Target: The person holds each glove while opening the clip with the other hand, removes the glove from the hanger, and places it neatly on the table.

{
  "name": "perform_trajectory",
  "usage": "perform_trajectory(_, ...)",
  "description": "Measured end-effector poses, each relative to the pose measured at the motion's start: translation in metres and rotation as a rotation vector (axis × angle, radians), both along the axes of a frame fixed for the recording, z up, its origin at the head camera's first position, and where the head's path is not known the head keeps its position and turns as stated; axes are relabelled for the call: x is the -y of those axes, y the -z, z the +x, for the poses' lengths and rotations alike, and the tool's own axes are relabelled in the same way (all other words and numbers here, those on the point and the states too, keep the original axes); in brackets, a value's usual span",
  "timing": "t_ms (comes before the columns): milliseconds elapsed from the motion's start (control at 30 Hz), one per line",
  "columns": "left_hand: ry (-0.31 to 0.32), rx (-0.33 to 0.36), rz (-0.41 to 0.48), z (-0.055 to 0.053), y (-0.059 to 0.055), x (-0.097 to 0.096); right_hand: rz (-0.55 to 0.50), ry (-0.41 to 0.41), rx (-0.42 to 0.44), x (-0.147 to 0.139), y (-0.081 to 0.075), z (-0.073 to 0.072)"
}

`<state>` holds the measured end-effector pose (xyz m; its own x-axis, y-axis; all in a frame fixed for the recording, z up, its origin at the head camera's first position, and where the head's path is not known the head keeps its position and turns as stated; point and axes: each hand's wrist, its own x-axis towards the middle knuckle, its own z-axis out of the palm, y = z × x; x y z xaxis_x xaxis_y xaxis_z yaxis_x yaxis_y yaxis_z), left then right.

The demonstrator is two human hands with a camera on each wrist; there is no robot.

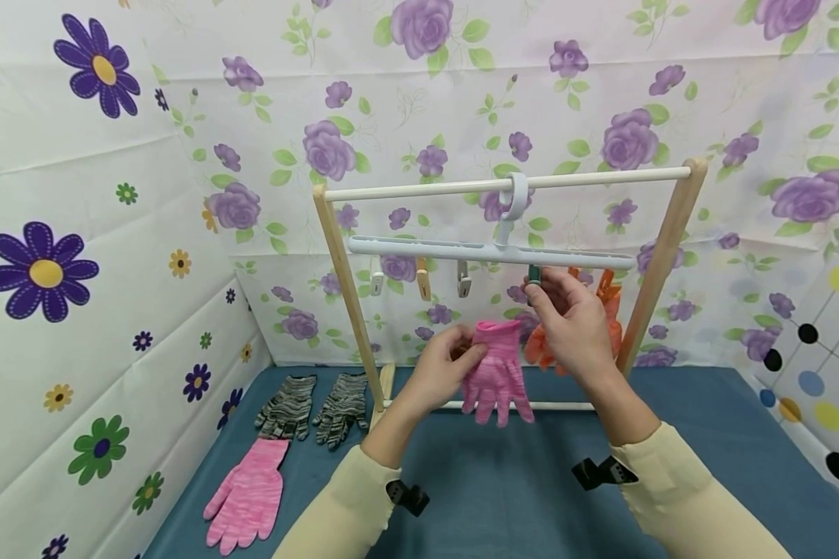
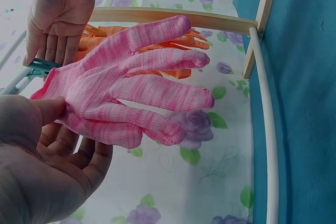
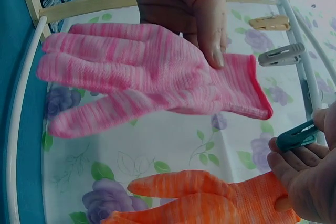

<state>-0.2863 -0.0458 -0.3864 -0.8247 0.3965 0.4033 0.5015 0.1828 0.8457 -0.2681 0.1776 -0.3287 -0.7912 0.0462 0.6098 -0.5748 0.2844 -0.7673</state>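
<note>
My left hand (image 1: 442, 365) pinches a pink knit glove (image 1: 498, 373) near its cuff, thumb on one side and fingers behind. The glove hangs fingers down below the hanger. With thumb and fingers, my right hand (image 1: 575, 322) grips a dark green clip (image 3: 296, 136) on the hanger bar (image 1: 461, 251). In the right wrist view a gap shows between that clip and the glove's red-edged cuff. An orange glove (image 3: 210, 198) hangs from orange clips just beside my right hand, partly hidden behind it in the head view.
White (image 1: 377, 278), tan (image 1: 422, 279) and grey (image 1: 464, 279) clips dangle from the hanger's left part. The hanger hooks over a white rod (image 1: 419, 189) on a wooden frame (image 1: 342, 272). Another pink glove (image 1: 248, 493) and two grey-black gloves (image 1: 287, 405) lie on the blue cloth at left.
</note>
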Motion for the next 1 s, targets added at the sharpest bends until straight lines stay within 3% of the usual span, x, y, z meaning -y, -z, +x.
perform_trajectory(500, -0.017, 0.005, 0.018, 0.011, 0.002, 0.022, 0.009, 0.005, 0.005, 0.001, 0.002, 0.002)
perform_trajectory(1000, -0.081, 0.026, 0.024, 0.02, 0.009, 0.047, 0.01, 0.017, 0.021, -0.002, 0.008, 0.005)
